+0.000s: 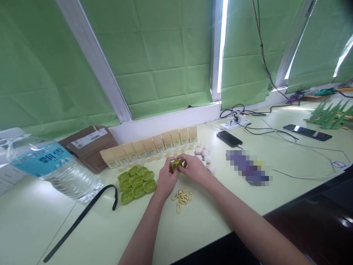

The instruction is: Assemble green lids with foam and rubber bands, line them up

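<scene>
My left hand (166,179) and my right hand (195,167) meet over the pale green table (82,235), both pinched round one small green plastic case (175,164). Left of my hands lie several more green cases (136,182) in rows. A small heap of yellowish loops (182,198) rests just in front of my hands. Behind them stands a row of tan cardboard packets (154,144), with small clear round pieces (165,154) along its foot. Several white pieces (206,157) sit to the right of my right hand.
A big water bottle (52,167) lies at the left, a black strap (79,221) beside it. Brown boxes (89,145) sit behind. Two phones (229,138) (307,132), a power strip (235,124) and cables cover the right side. Green spiky parts (329,116) stand far right.
</scene>
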A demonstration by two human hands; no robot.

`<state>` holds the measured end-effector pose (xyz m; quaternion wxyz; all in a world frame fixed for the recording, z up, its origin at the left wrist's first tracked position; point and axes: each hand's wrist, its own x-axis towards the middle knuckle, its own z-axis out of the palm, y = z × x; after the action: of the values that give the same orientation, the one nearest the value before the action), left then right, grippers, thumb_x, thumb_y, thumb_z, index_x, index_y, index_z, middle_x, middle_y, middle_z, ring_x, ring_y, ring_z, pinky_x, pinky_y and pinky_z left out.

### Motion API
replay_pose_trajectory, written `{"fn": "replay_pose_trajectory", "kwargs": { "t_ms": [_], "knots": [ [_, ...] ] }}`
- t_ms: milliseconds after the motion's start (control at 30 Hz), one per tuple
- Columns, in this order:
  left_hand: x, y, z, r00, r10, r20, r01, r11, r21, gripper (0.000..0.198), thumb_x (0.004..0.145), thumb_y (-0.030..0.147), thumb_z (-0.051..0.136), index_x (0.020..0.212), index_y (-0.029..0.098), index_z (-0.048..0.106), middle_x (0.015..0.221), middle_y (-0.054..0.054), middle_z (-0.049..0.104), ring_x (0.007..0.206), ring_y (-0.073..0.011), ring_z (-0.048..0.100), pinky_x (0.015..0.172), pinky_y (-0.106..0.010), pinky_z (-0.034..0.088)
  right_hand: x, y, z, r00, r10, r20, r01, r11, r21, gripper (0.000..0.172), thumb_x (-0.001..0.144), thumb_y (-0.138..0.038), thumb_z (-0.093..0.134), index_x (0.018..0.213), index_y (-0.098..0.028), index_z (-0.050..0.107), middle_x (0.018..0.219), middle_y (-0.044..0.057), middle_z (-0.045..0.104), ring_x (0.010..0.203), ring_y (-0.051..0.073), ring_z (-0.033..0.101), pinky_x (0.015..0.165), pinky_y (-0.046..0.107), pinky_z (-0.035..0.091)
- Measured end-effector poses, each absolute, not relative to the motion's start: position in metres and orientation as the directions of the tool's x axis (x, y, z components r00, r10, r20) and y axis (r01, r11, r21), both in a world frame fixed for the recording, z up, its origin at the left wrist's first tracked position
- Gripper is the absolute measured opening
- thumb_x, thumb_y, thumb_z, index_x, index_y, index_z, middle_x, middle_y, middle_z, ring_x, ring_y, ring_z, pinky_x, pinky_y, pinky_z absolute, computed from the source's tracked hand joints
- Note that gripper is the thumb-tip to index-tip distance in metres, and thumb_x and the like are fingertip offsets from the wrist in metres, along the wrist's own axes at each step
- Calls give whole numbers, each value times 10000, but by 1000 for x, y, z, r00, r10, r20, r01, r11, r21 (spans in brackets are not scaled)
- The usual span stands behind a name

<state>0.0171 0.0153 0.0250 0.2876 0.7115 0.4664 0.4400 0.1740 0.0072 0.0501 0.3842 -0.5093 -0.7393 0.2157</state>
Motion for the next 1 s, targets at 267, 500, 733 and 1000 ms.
{"fn": "replay_pose_trajectory", "kwargs": {
  "t_ms": [267, 500, 733, 1000],
  "knots": [
    [17, 15, 26, 195, 919, 343, 428, -394, 813, 244, 848, 221, 509, 1088, 261, 526, 886, 5, 682, 745, -155, 615, 719, -277, 452, 174, 9, 47, -186, 911, 368, 609, 401, -685, 261, 823, -180, 641, 1071, -259, 637, 976, -3, 727, 701, 140, 635, 625, 257, 422],
    [17, 14, 27, 190, 922, 338, 431, -388, 815, 256, 832, 212, 517, 1083, 258, 532, 877, 1, 685, 741, -161, 620, 713, -278, 453, 174, 9, 46, -179, 917, 357, 613, 388, -688, 266, 823, -177, 634, 1074, -266, 643, 992, -2, 728, 727, 148, 640, 619, 253, 415],
    [18, 14, 26, 191, 925, 328, 427, -379, 821, 243, 845, 224, 508, 1085, 260, 527, 864, 0, 678, 744, -163, 619, 713, -281, 451, 174, 9, 47, -169, 915, 365, 613, 388, -688, 273, 814, -177, 639, 1072, -267, 646, 1001, -3, 727, 725, 150, 630, 628, 255, 411],
    [18, 15, 26, 188, 927, 324, 428, -374, 823, 228, 852, 246, 510, 1079, 259, 525, 846, 8, 675, 723, -159, 610, 695, -271, 439, 174, 10, 45, -161, 910, 381, 641, 390, -661, 246, 831, -216, 645, 1071, -268, 649, 1022, 4, 731, 782, 175, 643, 658, 278, 425]
  ]
}}
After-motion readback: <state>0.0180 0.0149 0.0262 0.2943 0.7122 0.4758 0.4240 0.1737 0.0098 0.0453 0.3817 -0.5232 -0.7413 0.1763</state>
